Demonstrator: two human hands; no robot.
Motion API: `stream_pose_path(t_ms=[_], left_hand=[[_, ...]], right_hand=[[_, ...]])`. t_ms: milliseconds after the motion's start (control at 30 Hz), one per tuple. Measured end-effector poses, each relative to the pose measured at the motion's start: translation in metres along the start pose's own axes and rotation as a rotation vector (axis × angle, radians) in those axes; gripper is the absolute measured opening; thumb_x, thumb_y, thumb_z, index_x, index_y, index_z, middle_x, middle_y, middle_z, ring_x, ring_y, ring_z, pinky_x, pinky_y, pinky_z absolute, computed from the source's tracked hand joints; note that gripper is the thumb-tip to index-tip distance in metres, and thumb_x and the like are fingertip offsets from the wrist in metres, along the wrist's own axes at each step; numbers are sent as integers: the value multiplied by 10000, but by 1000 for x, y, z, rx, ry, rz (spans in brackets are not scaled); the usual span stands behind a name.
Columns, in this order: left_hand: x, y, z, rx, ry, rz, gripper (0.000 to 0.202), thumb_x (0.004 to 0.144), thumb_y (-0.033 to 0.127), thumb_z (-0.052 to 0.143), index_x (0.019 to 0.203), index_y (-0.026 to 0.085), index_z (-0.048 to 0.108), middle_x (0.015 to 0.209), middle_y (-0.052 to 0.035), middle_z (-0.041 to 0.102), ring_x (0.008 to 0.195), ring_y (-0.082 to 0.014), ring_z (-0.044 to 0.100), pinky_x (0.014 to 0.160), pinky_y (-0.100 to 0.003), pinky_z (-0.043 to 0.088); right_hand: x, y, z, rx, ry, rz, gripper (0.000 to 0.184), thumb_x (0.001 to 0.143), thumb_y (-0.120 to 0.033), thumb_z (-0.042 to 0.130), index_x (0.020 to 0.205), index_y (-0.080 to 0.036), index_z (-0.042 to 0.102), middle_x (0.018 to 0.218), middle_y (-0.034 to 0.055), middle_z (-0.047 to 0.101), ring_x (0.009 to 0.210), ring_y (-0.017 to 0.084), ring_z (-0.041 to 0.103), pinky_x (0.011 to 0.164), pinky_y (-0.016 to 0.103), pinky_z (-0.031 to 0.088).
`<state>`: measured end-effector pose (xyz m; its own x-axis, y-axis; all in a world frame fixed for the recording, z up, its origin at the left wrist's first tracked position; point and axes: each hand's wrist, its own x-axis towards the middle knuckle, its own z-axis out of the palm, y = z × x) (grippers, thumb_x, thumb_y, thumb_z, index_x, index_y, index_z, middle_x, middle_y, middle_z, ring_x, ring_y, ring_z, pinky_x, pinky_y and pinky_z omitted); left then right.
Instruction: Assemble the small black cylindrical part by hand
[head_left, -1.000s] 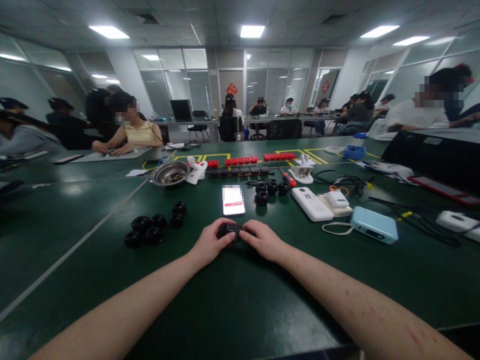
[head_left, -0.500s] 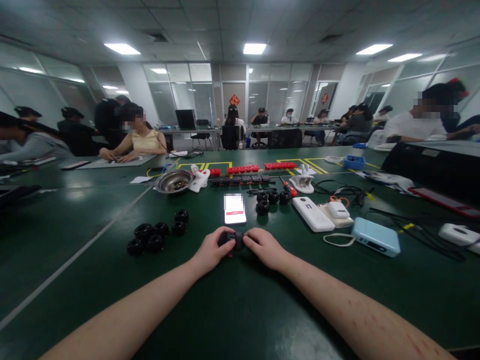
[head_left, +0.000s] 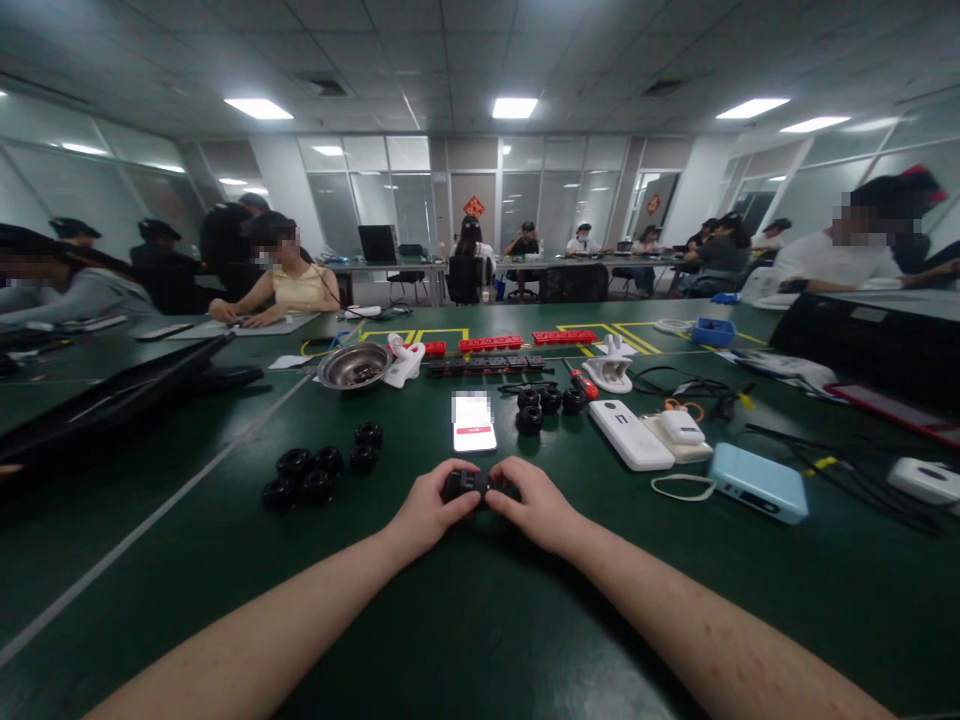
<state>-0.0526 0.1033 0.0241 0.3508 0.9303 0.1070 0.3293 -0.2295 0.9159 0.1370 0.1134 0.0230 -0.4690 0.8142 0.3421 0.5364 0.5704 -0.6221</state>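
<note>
Both of my hands meet over the green table (head_left: 480, 620) and pinch a small black round part (head_left: 466, 486) between them. My left hand (head_left: 426, 510) grips its left side with curled fingers. My right hand (head_left: 534, 504) grips its right side the same way. A lit phone (head_left: 473, 422) lies just beyond the part. Several more black round parts (head_left: 319, 470) sit in a cluster to the left, and another small group of black parts (head_left: 547, 404) lies beyond my right hand.
A metal bowl (head_left: 354, 365), rows of red blocks (head_left: 491, 344), a red-handled screwdriver (head_left: 577, 380), white power banks (head_left: 631, 434), a light blue box (head_left: 757, 482) and cables lie farther out. A dark laptop edge (head_left: 112, 400) enters at left. Other people sit at surrounding tables.
The view has tilted and shifted, so a dark laptop edge now shows at left. My hands stay closed on the black part, turning it slightly.
</note>
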Motion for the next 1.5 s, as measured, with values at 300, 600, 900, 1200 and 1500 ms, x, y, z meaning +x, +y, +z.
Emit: stream_pose_path(t_ms=[300, 600, 900, 1200, 1500], left_hand=[[5, -2, -3, -41, -59, -31, 389, 744, 399, 574, 1052, 170, 510, 943, -48, 556, 713, -170, 595, 648, -315, 500], [-1, 1, -2, -15, -19, 0, 362, 724, 368, 601, 1030, 186, 531, 921, -38, 555, 773, -188, 582, 661, -312, 501], [4, -3, 0, -13, -8, -3, 319, 728, 365, 582, 972, 161, 554, 883, -42, 575, 733, -176, 579, 630, -295, 497], [-2, 3, -2, 66, 70, 66, 353, 721, 349, 608, 1031, 199, 528, 930, -41, 585, 840, -204, 566, 755, -331, 450], [-4, -1, 5, -13, 49, 32, 334, 802, 440, 452, 997, 171, 493, 892, -48, 593, 732, -194, 609, 627, -309, 493]], right_hand=[[2, 7, 1, 61, -27, 6, 152, 750, -296, 663, 781, -158, 607, 823, 9, 535, 753, 133, 516, 660, 234, 410], [1, 5, 4, 27, -56, 53, 272, 894, -316, 433, 730, -153, 577, 711, 3, 528, 684, 129, 488, 634, 249, 373], [-1, -1, 2, 58, -62, 90, 422, 640, -317, 746, 970, -177, 524, 916, 16, 540, 786, 148, 502, 649, 231, 386], [0, 2, 1, 106, -139, 79, 355, 918, -304, 363, 660, -154, 556, 627, -13, 567, 592, 105, 522, 561, 208, 375], [-8, -19, -3, 97, -20, 34, 466, 685, -234, 699, 1098, -198, 486, 1032, 37, 550, 895, 174, 511, 798, 293, 397]])
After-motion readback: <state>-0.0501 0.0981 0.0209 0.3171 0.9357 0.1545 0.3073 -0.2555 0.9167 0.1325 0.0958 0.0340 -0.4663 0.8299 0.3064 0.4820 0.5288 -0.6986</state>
